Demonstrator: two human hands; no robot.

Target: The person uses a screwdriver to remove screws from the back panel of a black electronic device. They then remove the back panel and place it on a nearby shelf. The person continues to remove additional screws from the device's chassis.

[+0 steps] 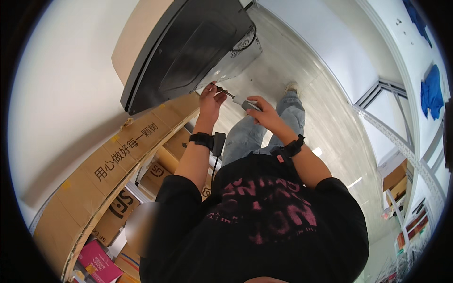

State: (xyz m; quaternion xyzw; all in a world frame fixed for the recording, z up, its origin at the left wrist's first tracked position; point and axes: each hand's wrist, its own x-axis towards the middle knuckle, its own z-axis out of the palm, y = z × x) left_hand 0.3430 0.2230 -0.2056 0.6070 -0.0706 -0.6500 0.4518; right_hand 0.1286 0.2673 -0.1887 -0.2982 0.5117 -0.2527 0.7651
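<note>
Between the fingers of my left hand (210,100) is a thin dark rod (225,91), pointing towards my right hand. My right hand (265,113) is closed round a grey handle-like tool (248,105) with a paler front end. The rod's end and the tool's front end are close together; whether they touch I cannot tell. Both hands are in front of my legs, beside a large black-panelled unit (193,47). Below that black panel shows a light-coloured side (231,63) with a dark cable at its far end.
A long cardboard-covered shelf edge (118,155) runs along my left, with several cardboard boxes (155,177) and a pink box (100,261) beneath. White shelving with metal frames (387,96) stands on the right, a blue cloth (431,92) near it. Grey floor (330,127) lies around my feet.
</note>
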